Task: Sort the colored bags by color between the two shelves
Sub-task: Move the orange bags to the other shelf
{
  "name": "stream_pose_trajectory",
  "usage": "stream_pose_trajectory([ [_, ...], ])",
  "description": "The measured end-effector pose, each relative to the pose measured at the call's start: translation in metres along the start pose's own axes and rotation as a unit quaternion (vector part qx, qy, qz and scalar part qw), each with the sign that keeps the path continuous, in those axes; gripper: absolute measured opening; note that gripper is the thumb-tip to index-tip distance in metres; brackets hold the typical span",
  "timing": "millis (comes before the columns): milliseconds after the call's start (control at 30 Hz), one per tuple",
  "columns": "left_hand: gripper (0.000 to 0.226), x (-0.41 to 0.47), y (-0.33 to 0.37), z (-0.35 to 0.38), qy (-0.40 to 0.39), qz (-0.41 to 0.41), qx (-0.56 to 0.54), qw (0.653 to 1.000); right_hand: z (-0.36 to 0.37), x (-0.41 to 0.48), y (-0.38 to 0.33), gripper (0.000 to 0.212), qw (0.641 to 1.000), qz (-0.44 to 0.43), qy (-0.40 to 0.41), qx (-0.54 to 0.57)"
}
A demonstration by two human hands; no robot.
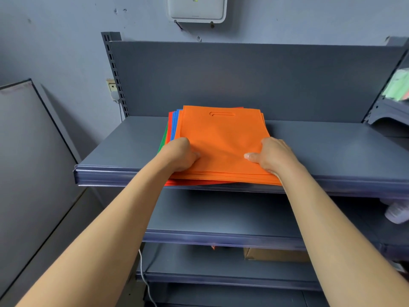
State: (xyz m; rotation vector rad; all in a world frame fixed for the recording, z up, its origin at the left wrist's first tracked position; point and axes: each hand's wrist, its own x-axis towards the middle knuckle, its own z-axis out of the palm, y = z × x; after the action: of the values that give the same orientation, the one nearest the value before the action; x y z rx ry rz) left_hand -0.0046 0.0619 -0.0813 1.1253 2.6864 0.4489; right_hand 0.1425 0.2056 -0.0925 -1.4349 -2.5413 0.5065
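Grey metal shelving stands against a pale blue wall, with a white box (197, 7) mounted above and a grey panel (26, 151) leaning at the left. On the top shelf (332, 151), near its front lip, lies the stack of bags: orange bags (221, 138) uppermost, with blue (174, 122), red (169, 127) and green (163, 140) edges peeking out at the left. The left hand (179, 155) and right hand (272, 155) both clutch the orange bags' sides (thumbs on top). A cardboard box (274, 254) sits on a lower shelf.
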Motion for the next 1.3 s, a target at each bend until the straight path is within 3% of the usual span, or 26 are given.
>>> stream_pose_trajectory([
  [333,0.035,0.015,-0.005,0.012,0.004,-0.088,-0.054,0.995,0.000,-0.004,0.001,0.059,1.000,0.007,-0.005,0.016],
  [500,0.036,0.014,-0.006,0.011,0.030,-0.088,-0.055,0.994,0.001,-0.002,0.000,0.060,1.000,0.008,-0.005,0.014],
  [733,0.036,0.008,-0.004,0.009,0.041,-0.060,0.010,0.997,0.002,0.001,-0.001,0.059,1.000,0.009,-0.008,0.010],
  [933,0.018,0.008,-0.004,0.008,0.068,-0.024,0.011,0.997,0.002,0.000,-0.002,0.061,1.000,0.015,-0.009,0.009],
  [1167,0.039,-0.004,0.000,0.019,0.150,0.086,0.028,0.985,0.002,0.000,0.000,0.060,1.000,0.013,-0.012,0.008],
  [1300,0.039,-0.017,0.012,0.025,0.174,0.151,0.067,0.971,0.003,0.001,-0.001,0.060,1.000,0.016,-0.009,0.008],
])
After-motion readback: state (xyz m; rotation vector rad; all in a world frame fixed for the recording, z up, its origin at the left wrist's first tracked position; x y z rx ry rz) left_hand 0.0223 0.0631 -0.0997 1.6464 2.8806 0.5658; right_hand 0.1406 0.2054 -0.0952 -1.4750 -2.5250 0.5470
